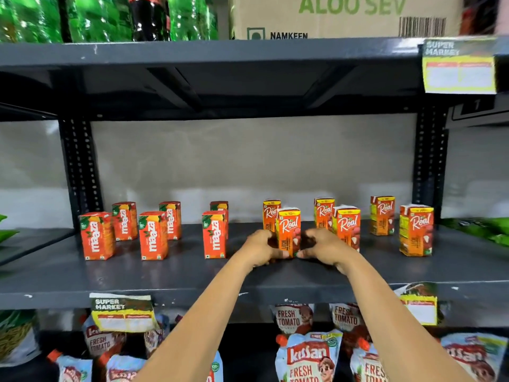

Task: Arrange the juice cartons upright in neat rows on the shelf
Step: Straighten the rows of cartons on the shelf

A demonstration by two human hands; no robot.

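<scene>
Small orange juice cartons stand upright in two rows on the dark grey shelf [170, 274]. Several Maaza cartons [153, 235] fill the left half, several Real cartons [416, 230] the right half. One Real carton [288, 230] stands in the front row near the middle. My left hand [261, 248] presses against its left side and my right hand [322, 245] against its right side, fingers curled round its base. The carton rests on the shelf board. Another Real carton [271, 215] stands just behind it.
Above is a shelf with green bottles [91, 17] and a cardboard box [344, 16]. Below hang tomato ketchup pouches [308, 357]. Price tags [122, 312] clip to the shelf's front edges. Perforated uprights [80, 172] bound the bay left and right.
</scene>
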